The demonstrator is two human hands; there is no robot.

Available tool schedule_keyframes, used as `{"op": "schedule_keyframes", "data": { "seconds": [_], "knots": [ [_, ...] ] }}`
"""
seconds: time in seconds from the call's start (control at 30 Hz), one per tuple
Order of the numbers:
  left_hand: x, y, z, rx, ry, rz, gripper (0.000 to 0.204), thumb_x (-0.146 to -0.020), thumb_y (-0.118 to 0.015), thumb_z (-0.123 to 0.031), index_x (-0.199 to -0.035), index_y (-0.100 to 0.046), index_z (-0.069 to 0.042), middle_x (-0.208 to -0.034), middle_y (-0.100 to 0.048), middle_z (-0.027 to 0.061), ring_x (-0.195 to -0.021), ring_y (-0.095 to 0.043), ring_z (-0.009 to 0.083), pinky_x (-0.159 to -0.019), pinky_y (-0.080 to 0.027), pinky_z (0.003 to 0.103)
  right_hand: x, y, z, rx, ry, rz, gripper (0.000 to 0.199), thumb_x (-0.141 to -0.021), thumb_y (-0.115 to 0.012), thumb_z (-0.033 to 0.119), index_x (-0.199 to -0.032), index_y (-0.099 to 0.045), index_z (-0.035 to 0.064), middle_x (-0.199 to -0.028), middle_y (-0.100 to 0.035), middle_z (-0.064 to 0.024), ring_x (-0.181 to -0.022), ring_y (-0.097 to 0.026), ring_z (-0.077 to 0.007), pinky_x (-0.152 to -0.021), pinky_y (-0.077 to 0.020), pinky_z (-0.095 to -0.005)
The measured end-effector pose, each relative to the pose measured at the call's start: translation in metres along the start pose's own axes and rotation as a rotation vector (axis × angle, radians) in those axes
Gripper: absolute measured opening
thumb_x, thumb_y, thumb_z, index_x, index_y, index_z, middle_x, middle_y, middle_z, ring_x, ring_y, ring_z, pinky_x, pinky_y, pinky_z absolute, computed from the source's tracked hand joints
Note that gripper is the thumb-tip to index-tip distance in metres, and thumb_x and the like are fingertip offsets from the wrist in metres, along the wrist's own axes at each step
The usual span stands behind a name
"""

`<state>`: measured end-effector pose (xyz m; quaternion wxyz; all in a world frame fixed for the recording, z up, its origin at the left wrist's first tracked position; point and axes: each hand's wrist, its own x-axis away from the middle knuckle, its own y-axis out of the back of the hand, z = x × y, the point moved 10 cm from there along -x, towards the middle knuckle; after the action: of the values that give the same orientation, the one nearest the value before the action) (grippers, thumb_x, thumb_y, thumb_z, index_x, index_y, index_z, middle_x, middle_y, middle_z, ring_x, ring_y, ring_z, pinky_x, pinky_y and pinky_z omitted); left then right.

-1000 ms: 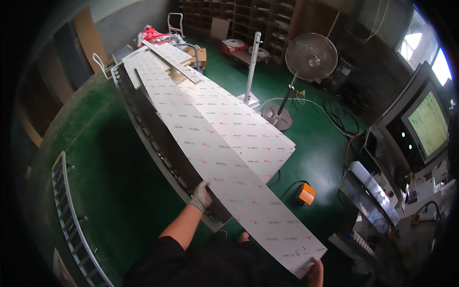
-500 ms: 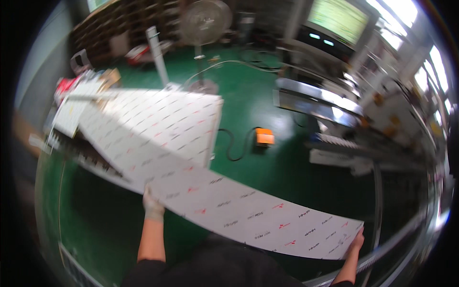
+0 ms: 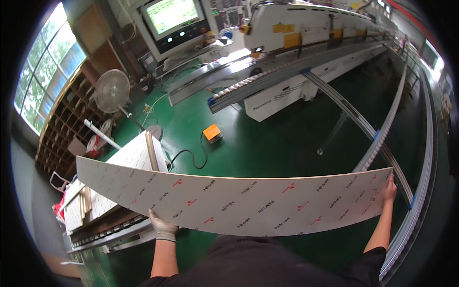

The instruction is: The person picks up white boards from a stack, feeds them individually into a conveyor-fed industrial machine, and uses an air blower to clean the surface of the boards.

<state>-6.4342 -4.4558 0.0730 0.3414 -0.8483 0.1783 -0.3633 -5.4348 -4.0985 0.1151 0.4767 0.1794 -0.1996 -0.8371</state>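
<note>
A long white board (image 3: 253, 203) with red and black print spans the view in front of me, curved by the lens. My left hand (image 3: 162, 225), in a pale knit glove, grips its lower edge left of the middle; the thumb shows on the near face and the other fingers are hidden behind. At the board's right end, my right hand (image 3: 390, 189) is closed round the short edge. The board's left part hides some of a stack of similar white boards (image 3: 136, 155) on a roller stand (image 3: 119, 234).
Ahead stands a long white machine (image 3: 315, 26) with a screen (image 3: 172, 16). Metal rails (image 3: 344, 105) reach out from it, and a roller rail (image 3: 389, 126) runs along the right. An orange box (image 3: 213, 133) with a cable sits on the green floor. A fan (image 3: 112, 91) stands left.
My view has turned right toward the machine. The board has swung off its slant to lie nearly level across my front, its left end farther from the stack. Both hands keep their grip.
</note>
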Motion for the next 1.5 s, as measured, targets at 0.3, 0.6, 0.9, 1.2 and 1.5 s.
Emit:
{"op": "schedule_keyframes", "data": {
  "seconds": [0.3,0.6,0.9,1.2,1.5],
  "knots": [
    [0.106,-0.187,0.078,-0.236,0.285,0.182,0.059,-0.103,-0.039,-0.056,-0.140,-0.054,-0.013,-0.142,-0.058,0.0109,-0.132,-0.052,0.0365,-0.113,-0.038,0.059,0.157,0.365,-0.061,0.058,-0.332,-0.256,0.082,-0.100,-0.050,0.064,-0.140,-0.056,-0.0075,-0.140,-0.061,-0.0157,-0.127,-0.058,-0.0253,-0.107,-0.0433,-0.0346],
    [0.134,-0.213,0.185,-0.375,0.478,0.216,0.054,-0.106,-0.036,-0.052,-0.140,-0.055,-0.014,-0.142,-0.058,0.0103,-0.132,-0.054,0.0350,-0.114,-0.038,0.058,0.354,0.465,-0.111,-0.281,-0.580,-0.366,0.081,-0.100,-0.050,0.065,-0.136,-0.060,-0.0067,-0.136,-0.065,-0.0152,-0.120,-0.063,-0.0263,-0.104,-0.0473,-0.0373],
    [0.152,-0.244,0.244,-0.508,0.534,0.243,0.057,-0.105,-0.038,-0.050,-0.145,-0.049,-0.011,-0.146,-0.054,0.0129,-0.133,-0.052,0.0376,-0.114,-0.038,0.061,0.495,0.494,-0.161,-0.228,-0.760,-0.492,0.078,-0.100,-0.050,0.063,-0.135,-0.061,-0.0064,-0.130,-0.068,-0.0133,-0.116,-0.065,-0.0261,-0.102,-0.0494,-0.0378],
    [0.152,-0.245,0.247,-0.634,0.665,0.444,0.060,-0.102,-0.040,-0.046,-0.146,-0.050,-0.006,-0.150,-0.053,0.0127,-0.140,-0.047,0.0365,-0.116,-0.036,0.057,0.441,0.476,-0.114,0.315,-0.883,-0.498,0.072,-0.096,-0.049,0.067,-0.116,-0.072,0.0017,-0.115,-0.073,-0.0219,-0.111,-0.068,-0.0369,-0.094,-0.0505,-0.0459],
    [0.148,-0.242,0.231,-0.681,0.673,0.275,0.059,-0.105,-0.037,-0.050,-0.148,-0.049,-0.011,-0.152,-0.051,0.0105,-0.141,-0.046,0.0329,-0.117,-0.036,0.055,0.443,0.498,-0.046,0.729,-0.973,-0.469,0.062,-0.099,-0.050,0.059,-0.110,-0.071,0.0019,-0.108,-0.073,-0.0208,-0.108,-0.066,-0.0398,-0.094,-0.0499,-0.0482]
  ]
}}
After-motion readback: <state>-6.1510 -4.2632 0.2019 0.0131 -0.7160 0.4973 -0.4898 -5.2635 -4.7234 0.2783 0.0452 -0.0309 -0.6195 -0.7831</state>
